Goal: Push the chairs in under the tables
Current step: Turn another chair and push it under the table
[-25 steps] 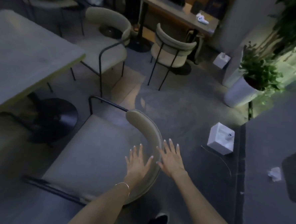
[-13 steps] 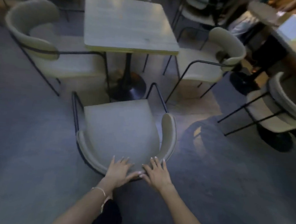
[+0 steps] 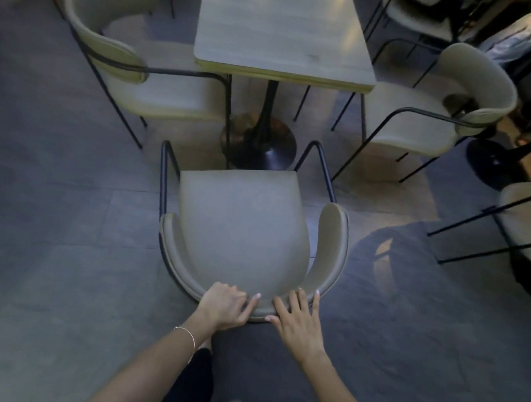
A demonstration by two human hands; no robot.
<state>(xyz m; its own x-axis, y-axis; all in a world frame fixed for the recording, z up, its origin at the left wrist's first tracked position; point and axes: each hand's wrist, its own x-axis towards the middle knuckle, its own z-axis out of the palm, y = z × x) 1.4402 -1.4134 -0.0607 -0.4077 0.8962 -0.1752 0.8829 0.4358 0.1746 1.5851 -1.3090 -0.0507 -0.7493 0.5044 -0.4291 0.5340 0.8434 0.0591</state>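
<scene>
A: Where is the chair (image 3: 241, 227) sitting?

B: Just short of the table (image 3: 283, 34); seat facing the post, front edge not yet under the top.

A: And the grip?

B: Left hand (image 3: 225, 305) is curling over the backrest; right hand (image 3: 297, 319) is lying flat on it, fingers spread; both side by side, table straight ahead of them.

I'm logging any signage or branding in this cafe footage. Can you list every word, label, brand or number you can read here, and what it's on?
None: no readable text appears anywhere in this view.
The table top is bare wood, with no print or number.
The chair held by the left hand and right hand shows no tag or logo.
The pale bundle at top right is too blurred to tell if it carries print.
</scene>
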